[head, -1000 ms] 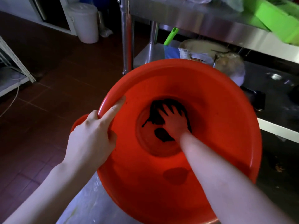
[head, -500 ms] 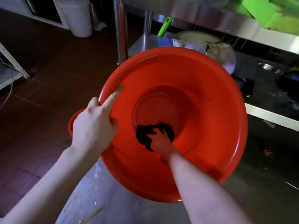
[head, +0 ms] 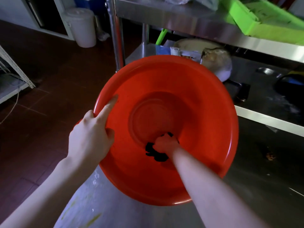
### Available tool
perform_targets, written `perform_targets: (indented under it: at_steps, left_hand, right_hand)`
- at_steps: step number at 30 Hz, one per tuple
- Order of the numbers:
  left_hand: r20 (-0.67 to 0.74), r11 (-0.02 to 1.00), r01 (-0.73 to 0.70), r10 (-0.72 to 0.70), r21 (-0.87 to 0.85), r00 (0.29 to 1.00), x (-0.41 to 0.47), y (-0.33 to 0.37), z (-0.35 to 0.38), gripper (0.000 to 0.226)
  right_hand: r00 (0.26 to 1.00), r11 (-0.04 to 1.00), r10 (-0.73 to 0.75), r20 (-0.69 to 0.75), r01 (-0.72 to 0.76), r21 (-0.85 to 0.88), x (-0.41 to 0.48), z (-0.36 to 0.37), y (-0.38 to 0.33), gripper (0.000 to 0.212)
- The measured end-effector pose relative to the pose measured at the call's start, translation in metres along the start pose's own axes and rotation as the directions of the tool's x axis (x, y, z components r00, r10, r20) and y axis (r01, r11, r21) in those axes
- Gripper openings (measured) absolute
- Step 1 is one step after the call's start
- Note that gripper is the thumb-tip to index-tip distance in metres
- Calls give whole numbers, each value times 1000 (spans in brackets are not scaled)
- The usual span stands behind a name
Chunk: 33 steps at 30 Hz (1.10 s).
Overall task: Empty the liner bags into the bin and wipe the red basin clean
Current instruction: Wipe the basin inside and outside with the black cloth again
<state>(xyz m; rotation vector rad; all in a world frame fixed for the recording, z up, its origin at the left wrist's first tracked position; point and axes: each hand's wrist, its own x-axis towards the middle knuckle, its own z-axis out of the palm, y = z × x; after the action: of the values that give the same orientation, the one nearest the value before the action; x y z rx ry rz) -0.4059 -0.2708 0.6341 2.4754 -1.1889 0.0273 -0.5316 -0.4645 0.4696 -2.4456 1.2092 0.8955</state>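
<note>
Red basin (head: 209, 112): large round plastic bowl, centre of view, its mouth facing the camera, over the near steel tabletop (head: 105, 204); whether it rests on the steel cannot be told. Contents: one black cloth, the right hand and forearm, and no more that can be seen.

Steel shelving (head: 185, 20): behind the basin, two levels. The upper level carries a bright green tray (head: 256, 17), whose contents are unclear. The lower level (head: 263, 102) carries a round metal pot (head: 218, 63) just behind the basin's far rim, with something pale inside that is too blurred to name.

White lidded bucket (head: 82, 28): on the dark tiled floor (head: 49, 76), far left, well apart from the basin, lid on.

Black cloth (head: 156, 156): bunched, lying at the near edge of the basin's flat bottom where it meets the wall.

Left hand (head: 88, 139): grips the basin's left rim, with the index finger laid straight along the inner wall, the thumb curled inside, and the other fingers hidden behind the rim.

Right hand (head: 166, 143): reaches down into the basin, its fingers clenched round the black cloth and pressing it to the red plastic.
</note>
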Motion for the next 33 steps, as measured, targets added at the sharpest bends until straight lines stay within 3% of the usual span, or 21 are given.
perform_targets:
  at_steps: [4, 8, 11, 15, 18, 20, 23, 26, 29, 31, 33]
  left_hand:
    - [11, 1000, 0, 0, -18, 1000, -5, 6, 2, 95]
    - [19, 999, 9, -8, -37, 1000, -6, 2, 2, 95]
    - [-7, 1000, 10, -10, -25, 1000, -4, 6, 4, 93]
    - [-23, 1000, 5, -5, -15, 1000, -6, 7, 6, 93]
    - [-28, 999, -39, 39, -2, 999, -6, 8, 7, 92]
    - [-25, 999, -46, 46, -4, 999, -5, 8, 7, 92]
    - [-17, 999, -50, 49, -6, 999, -8, 9, 7, 93]
    - [15, 997, -71, 71, 7, 997, -8, 7, 7, 94]
    - [48, 998, -64, 63, 14, 997, -2, 3, 5, 94]
    - [60, 997, -74, 73, 12, 996, -1, 2, 4, 94]
    - [70, 996, -87, 86, 8, 994, -1, 3, 4, 94]
  right_hand:
    - [988, 892, 96, -123, -140, -430, -6, -34, 40, 50]
    - [970, 723, 41, -238, -193, -663, -1, -42, 50, 49]
    - [980, 787, 37, -195, -149, -599, -2, -29, 48, 46]
    - [1000, 988, -1, 27, 5, -154, -7, 1, 12, 46]
    - [985, 952, -151, 85, 122, 281, -3, 9, -23, 49]
    - [980, 879, -196, 11, 171, 445, -3, 12, -35, 48]
    - [978, 889, -195, -75, 208, 408, -11, 18, -32, 47]
    - [966, 917, -258, -17, 250, 310, -15, 16, -16, 44]
    - [992, 993, -95, 86, 101, -57, -16, 9, 11, 53]
    - [999, 956, 28, 44, -13, -294, -20, 2, 28, 53]
    - [992, 962, 109, -56, -120, -247, -22, -8, 43, 50]
